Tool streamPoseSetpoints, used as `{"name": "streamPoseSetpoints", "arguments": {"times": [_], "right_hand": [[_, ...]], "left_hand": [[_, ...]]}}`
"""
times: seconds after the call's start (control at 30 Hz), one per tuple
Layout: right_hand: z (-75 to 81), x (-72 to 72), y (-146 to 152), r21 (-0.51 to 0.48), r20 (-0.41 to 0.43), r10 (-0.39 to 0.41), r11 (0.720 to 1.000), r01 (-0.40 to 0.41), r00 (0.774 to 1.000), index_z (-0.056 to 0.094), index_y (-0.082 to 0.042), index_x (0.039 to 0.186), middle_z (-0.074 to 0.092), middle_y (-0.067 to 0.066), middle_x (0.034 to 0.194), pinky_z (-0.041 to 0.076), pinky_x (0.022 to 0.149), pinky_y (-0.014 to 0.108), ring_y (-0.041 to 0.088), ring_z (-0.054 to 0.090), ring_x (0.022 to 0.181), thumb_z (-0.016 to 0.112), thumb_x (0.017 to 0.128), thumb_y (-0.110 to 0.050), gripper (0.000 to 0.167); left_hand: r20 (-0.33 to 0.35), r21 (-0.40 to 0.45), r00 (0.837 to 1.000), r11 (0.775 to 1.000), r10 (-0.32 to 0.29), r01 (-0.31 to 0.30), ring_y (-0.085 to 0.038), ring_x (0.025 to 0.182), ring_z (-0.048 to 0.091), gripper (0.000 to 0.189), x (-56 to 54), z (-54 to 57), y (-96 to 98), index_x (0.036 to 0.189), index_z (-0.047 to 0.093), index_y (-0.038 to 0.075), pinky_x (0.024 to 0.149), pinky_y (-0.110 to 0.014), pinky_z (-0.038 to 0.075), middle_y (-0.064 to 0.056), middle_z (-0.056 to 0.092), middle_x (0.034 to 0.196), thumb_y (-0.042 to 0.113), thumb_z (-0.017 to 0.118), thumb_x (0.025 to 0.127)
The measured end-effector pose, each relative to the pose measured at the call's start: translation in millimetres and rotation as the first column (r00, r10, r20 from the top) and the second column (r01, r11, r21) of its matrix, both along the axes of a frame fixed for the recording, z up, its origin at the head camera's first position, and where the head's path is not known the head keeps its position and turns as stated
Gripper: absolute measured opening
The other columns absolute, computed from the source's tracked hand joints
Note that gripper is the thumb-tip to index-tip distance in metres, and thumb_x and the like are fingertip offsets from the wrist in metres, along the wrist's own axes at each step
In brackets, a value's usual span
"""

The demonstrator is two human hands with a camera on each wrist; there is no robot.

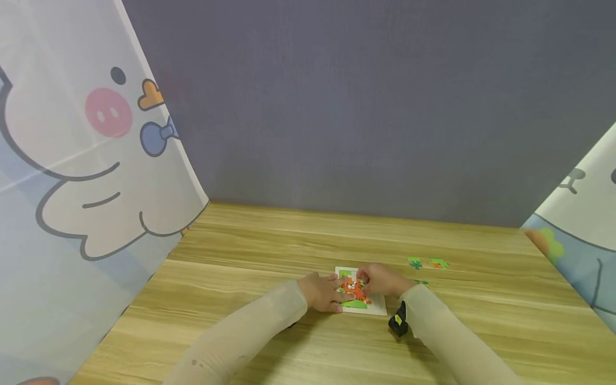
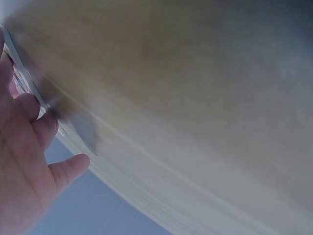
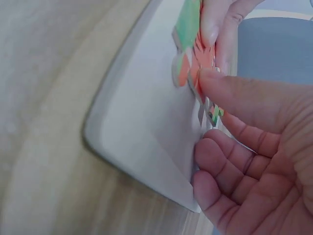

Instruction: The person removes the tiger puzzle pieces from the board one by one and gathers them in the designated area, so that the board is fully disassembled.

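- The step in hand seems to be fitting pieces into a tiger jigsaw [image 1: 353, 289], which lies in a white board [image 1: 378, 307] toward five o'clock of the head view's centre.
- Left hand [image 1: 321, 293], at the board's nine o'clock: fingers spread and nearly straight over the picture's edge, apparently steadying it, gripping nothing.
- Right hand [image 1: 383, 280], at the board's two o'clock: fingers curled, thumb and index finger seemingly pinching a puzzle piece [image 3: 215, 115] at the tiger's right side (its outline is mostly hidden).
- The next move probably calls for lining that piece up with its neighbours and pressing it flat, with the left hand holding the rest in place.
- Three loose pieces lie off the board: a green one [image 1: 414, 262] and a green-and-orange one [image 1: 439, 263] toward two o'clock, another [image 1: 421, 282] near three, partly behind the right wrist.
- The surface is a table [image 1: 231, 240] with streaky, pale yellow-brown wood grain.
- A plain dark grey backdrop [image 1: 361, 107] stands at twelve o'clock; pale cartoon cloths flank it, one [image 1: 53, 123] at ten, another [image 1: 587, 198] between two and three.
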State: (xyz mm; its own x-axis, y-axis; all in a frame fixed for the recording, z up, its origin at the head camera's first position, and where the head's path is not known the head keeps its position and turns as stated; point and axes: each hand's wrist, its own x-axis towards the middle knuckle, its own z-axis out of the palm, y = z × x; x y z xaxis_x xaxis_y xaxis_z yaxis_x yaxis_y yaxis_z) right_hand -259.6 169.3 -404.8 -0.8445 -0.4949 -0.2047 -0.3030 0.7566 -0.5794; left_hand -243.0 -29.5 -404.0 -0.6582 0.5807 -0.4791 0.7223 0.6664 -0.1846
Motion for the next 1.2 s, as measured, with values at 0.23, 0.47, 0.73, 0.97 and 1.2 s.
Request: {"name": "streamPoseSetpoints", "arguments": {"times": [0.23, 0.47, 0.73, 0.97, 1.2], "right_hand": [[-4.2, -0.7, 5, -0.093, 0.018, -0.008, 0.996, 0.009, 1.000, 0.060, 0.002, 0.104, 0.055, 0.005, 0.081, 0.043, 0.065, 0.028, 0.015, 0.047, 0.071, 0.072, 0.080, 0.009, 0.029], [-8.2, 3.7, 9, -0.215, 0.055, -0.013, 0.976, 0.024, 0.998, 0.056, 0.001, 0.103, 0.047, -0.001, 0.073, 0.035, 0.060, 0.025, 0.013, 0.040, 0.064, 0.069, 0.082, 0.010, 0.026], [-16.8, 10.5, 13, -0.349, 0.031, -0.048, 0.936, 0.056, 0.998, 0.057, 0.010, 0.110, 0.051, -0.002, 0.071, 0.036, 0.057, 0.022, 0.009, 0.043, 0.062, 0.067, 0.088, 0.006, 0.025], [-21.2, 15.8, 12, -0.379, -0.005, -0.076, 0.923, 0.068, 0.997, 0.058, 0.012, 0.117, 0.057, 0.004, 0.079, 0.040, 0.056, 0.021, 0.006, 0.046, 0.064, 0.063, 0.089, 0.007, 0.029], [-23.7, 18.3, 11, -0.395, -0.005, -0.090, 0.915, 0.080, 0.996, 0.057, 0.013, 0.121, 0.057, 0.005, 0.082, 0.039, 0.056, 0.020, 0.006, 0.047, 0.063, 0.059, 0.090, 0.007, 0.032]], "left_hand": [[0.000, -0.004, 1.000, 1.000, 0.005, -0.005, -0.004, 0.156, 0.021, 0.055, 1.3, 0.5, 0.2, 0.156, 0.021, 0.057, 0.119, -0.043, 0.040, 0.018, 0.013, 0.171, 0.062, 0.035, 0.103], [0.002, 0.000, 1.000, 1.000, 0.009, -0.009, -0.004, 0.156, 0.021, 0.054, 1.6, 0.9, 1.0, 0.156, 0.021, 0.057, 0.120, -0.044, 0.038, 0.017, 0.012, 0.171, 0.061, 0.035, 0.104], [0.003, -0.002, 1.000, 1.000, 0.013, -0.013, -0.004, 0.156, 0.021, 0.055, 2.8, 1.9, 0.9, 0.156, 0.021, 0.057, 0.121, -0.043, 0.037, 0.018, 0.011, 0.171, 0.061, 0.036, 0.103], [-0.003, -0.005, 1.000, 1.000, 0.011, -0.011, -0.004, 0.156, 0.021, 0.055, 2.3, 1.1, 0.9, 0.156, 0.021, 0.057, 0.120, -0.042, 0.038, 0.019, 0.012, 0.171, 0.061, 0.036, 0.103], [-0.014, -0.002, 1.000, 1.000, 0.004, -0.004, -0.004, 0.156, 0.022, 0.054, 2.7, 1.1, 0.4, 0.156, 0.021, 0.057, 0.121, -0.042, 0.037, 0.019, 0.013, 0.171, 0.060, 0.036, 0.104]]}}
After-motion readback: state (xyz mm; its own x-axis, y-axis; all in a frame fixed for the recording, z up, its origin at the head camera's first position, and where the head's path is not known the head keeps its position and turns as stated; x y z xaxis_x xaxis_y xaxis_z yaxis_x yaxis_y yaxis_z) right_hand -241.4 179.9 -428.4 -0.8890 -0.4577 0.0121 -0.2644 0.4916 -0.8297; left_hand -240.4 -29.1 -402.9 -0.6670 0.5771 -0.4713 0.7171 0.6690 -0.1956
